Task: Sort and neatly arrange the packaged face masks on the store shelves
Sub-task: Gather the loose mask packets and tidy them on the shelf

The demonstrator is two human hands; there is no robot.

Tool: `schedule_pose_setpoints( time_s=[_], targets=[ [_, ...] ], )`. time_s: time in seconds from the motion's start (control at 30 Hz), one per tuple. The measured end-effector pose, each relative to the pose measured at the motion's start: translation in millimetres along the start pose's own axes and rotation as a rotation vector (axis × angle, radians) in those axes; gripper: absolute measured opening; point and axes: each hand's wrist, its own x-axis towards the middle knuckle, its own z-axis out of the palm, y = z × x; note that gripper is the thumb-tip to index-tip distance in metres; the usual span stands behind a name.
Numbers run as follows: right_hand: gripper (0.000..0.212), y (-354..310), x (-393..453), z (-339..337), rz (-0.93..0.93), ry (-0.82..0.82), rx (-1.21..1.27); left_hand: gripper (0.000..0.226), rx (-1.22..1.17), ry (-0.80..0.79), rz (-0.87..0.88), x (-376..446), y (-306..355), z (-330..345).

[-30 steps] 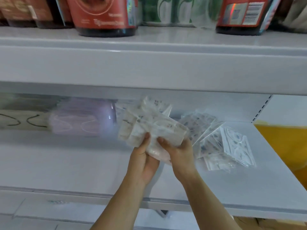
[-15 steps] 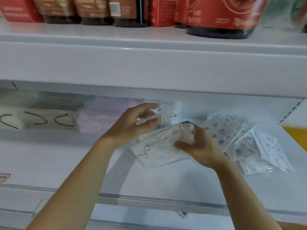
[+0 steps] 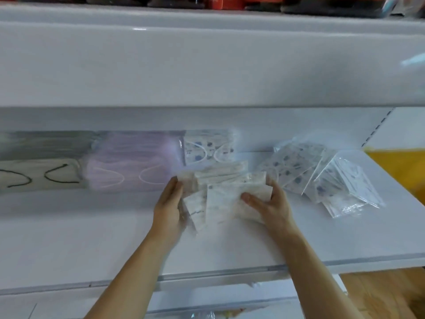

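Note:
A bundle of white patterned mask packets [image 3: 220, 192] sits low over the white shelf [image 3: 92, 238], held between both hands. My left hand [image 3: 169, 203] presses flat against its left side. My right hand [image 3: 268, 201] grips its right side, thumb across the front. Behind the bundle stands a row of blue-spotted mask packets [image 3: 207, 148], with lilac mask packs [image 3: 131, 166] and beige masks with black ear loops [image 3: 39, 173] further left. A loose heap of spotted mask packets [image 3: 322, 176] lies to the right.
The upper shelf's deep white front edge [image 3: 207, 65] overhangs the work area, with red and dark products [image 3: 230, 3] on top. A yellow item [image 3: 400, 171] sits at the far right. Brown floor [image 3: 379, 293] shows below the shelf corner.
My left hand came back from the row at the rear and now presses the bundle's left side. The bundle has been squared between both hands, lower on the shelf. The view tilted down.

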Motion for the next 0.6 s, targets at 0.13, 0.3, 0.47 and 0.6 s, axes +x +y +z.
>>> schedule_pose_setpoints(
  time_s=[0.13, 0.3, 0.47, 0.6],
  targets=[
    [0.054, -5, -1, 6, -0.015, 0.016, 0.079, 0.084, 0.332, -0.324, 0.132, 2, 3, -8],
    [0.033, -21, 0, 10, -0.167, -0.141, 0.158, 0.046, 0.828, -0.23, 0.508, 6, 15, -9],
    [0.067, -7, 8, -2, -0.148, -0.216, 0.021, 0.064, 1.019, -0.411, 0.46, 8, 19, -29],
    [0.073, 2, 7, 7, -0.136, -0.207, -0.074, 0.052, 0.964, -0.32, 0.445, 5, 7, -24]
  ],
)
